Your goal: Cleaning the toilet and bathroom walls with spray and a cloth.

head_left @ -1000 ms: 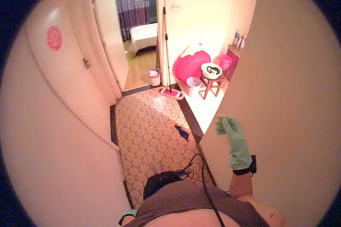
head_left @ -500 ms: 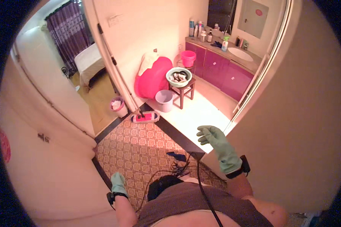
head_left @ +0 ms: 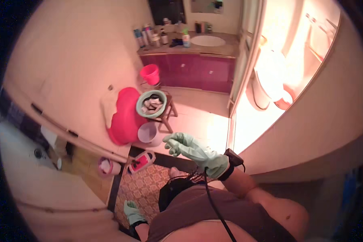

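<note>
Both of my hands wear pale green rubber gloves. My right hand is raised in front of my body, its fingers loosely bent and apart, with nothing in them. Low at my left side hangs my left hand, above the patterned floor, its fingers partly seen and holding nothing visible. Beyond the right hand, a light green basin with wet-looking cloth items stands on a brown wooden stool. A pale lilac bucket is on the floor beside the stool. Neither hand touches these things.
A large pink tub leans on the wall by a pink bucket. A flat mop and a waste bin stand near the dark threshold. Purple cabinets carry a sink. A black cable crosses my body.
My view has turned right and moved nearer the basin and stool. A brightly lit side room has come into view. My right hand now appears further left, beneath the stool in the picture.
</note>
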A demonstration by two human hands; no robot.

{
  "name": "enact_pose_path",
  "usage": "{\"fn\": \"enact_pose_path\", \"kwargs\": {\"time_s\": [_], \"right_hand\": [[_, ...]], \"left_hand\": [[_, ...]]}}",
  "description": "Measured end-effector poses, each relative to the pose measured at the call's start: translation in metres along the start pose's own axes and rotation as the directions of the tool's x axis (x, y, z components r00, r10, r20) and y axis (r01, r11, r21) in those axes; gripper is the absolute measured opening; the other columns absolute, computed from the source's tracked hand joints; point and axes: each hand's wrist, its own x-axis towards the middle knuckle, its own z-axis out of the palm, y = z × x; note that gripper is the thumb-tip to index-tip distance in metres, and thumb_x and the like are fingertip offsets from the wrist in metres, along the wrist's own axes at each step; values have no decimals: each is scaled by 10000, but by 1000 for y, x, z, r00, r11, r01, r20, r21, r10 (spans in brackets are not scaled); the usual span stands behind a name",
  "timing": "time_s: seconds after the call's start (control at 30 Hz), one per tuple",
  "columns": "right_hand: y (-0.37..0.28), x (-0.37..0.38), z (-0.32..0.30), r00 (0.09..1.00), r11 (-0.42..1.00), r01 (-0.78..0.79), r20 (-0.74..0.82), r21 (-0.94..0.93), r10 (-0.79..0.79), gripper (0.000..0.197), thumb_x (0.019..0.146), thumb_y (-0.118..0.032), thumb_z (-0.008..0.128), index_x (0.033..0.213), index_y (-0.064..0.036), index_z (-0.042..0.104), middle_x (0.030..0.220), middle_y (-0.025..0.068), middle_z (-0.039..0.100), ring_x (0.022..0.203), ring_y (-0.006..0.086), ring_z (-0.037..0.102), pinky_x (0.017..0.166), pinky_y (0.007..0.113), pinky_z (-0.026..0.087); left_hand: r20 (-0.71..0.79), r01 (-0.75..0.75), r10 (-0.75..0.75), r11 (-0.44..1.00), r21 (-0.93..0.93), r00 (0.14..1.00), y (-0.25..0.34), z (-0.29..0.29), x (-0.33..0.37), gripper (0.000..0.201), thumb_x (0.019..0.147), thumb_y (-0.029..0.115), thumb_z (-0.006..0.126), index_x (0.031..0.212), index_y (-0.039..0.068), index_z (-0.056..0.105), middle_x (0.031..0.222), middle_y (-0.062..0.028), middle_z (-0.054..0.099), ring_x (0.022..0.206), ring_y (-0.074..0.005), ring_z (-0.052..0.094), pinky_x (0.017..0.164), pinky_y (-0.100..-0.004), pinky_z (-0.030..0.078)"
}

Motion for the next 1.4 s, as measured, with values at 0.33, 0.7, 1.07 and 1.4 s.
{"fn": "enact_pose_path", "kwargs": {"time_s": [0.33, 0.7, 1.07, 1.4], "right_hand": [[-77, 111, -172, 709, 973, 178, -666, -150, -233, 385, 1001, -294, 536, 1207, 31, 529, 998, 72, 610, 812, 118, 602, 729, 248, 512], [-186, 134, -305, 306, 899, 235, -849, -371, -430, 424, 991, -341, 543, 1240, 3, 533, 1022, 87, 628, 847, 142, 613, 767, 280, 523], [-225, 173, -413, 242, 868, 222, -837, -444, -491, 347, 1023, -215, 480, 1270, 26, 514, 1062, 107, 620, 863, 144, 618, 756, 267, 522], [-163, 166, -481, -22, 951, 160, -964, -265, -265, 435, 983, -375, 546, 1282, -60, 532, 1112, 94, 609, 894, 173, 620, 793, 299, 518]], "left_hand": [[424, -16, -44, 990, 138, 904, -7, 426, 202, 465, 999, 386, 470, 1349, 80, 499, 1096, -74, 588, 1051, -216, 568, 948, -333, 476], [969, 17, -217, 976, 216, 121, -151, 812, 118, 509, 960, 434, 556, 1308, 64, 559, 1265, -103, 569, 1137, -224, 564, 997, -353, 463], [788, -38, -355, 902, 430, 503, -225, 913, -13, 364, 958, 389, 585, 1135, 76, 640, 806, 2, 582, 718, -140, 590, 710, -290, 533], [696, 32, -437, 858, 512, 571, -262, 1021, 15, 417, 889, 515, 650, 825, 105, 605, 695, -40, 594, 654, -195, 634, 630, -336, 543]]}}
